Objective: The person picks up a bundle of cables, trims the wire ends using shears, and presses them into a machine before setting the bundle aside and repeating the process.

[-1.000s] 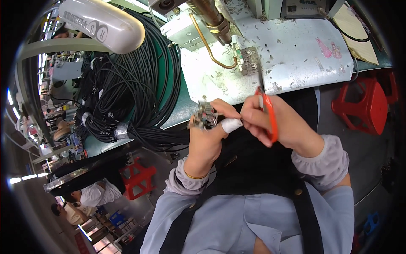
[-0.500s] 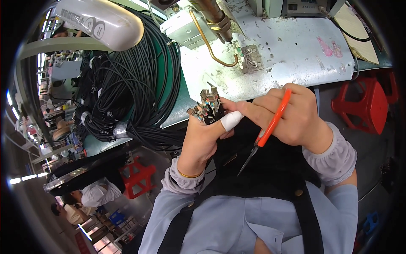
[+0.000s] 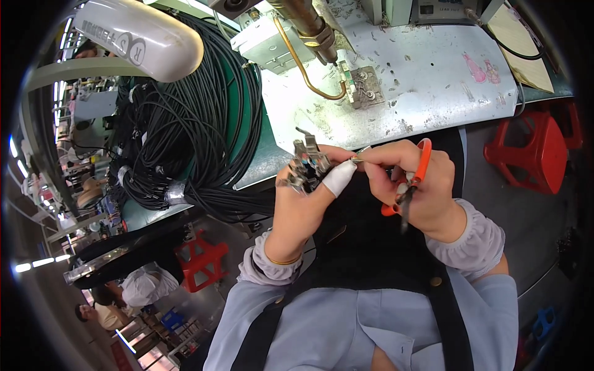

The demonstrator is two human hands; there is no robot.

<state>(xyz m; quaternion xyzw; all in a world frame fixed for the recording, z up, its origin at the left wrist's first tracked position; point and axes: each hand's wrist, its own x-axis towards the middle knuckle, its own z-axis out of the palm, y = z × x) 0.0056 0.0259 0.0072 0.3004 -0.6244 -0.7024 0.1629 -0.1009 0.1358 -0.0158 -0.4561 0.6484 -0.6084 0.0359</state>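
My left hand point(image 3: 301, 213) is closed around a bunch of dark cables with metal connector ends point(image 3: 307, 162) sticking up above the fingers. Its thumb wears a white finger cover point(image 3: 340, 178) and presses against the forefinger. Thin wire ends point(image 3: 356, 159) show at that fingertip. Touching the same spot are the forefinger and thumb of my right hand point(image 3: 427, 191), closed in a pinch. Orange-handled scissors point(image 3: 423, 162) are tucked in the right hand's curled fingers, their dark blades blurred and pointing down toward me. The cable lengths below the left hand are mostly hidden against my black apron.
Ahead stands a bench machine with a metal press head point(image 3: 317, 38) and a small fixture point(image 3: 365, 86). Scraps litter the pale bench top point(image 3: 427, 80). Coiled black cables point(image 3: 185, 117) lie at left under a white cylinder point(image 3: 142, 37). Red stools point(image 3: 526, 154) stand right and left; people sit far left.
My right hand has turned and come down slightly, and its scissors have swung from pointing down-left to nearly straight down. The connector bunch in my left hand has tilted and shifted slightly.
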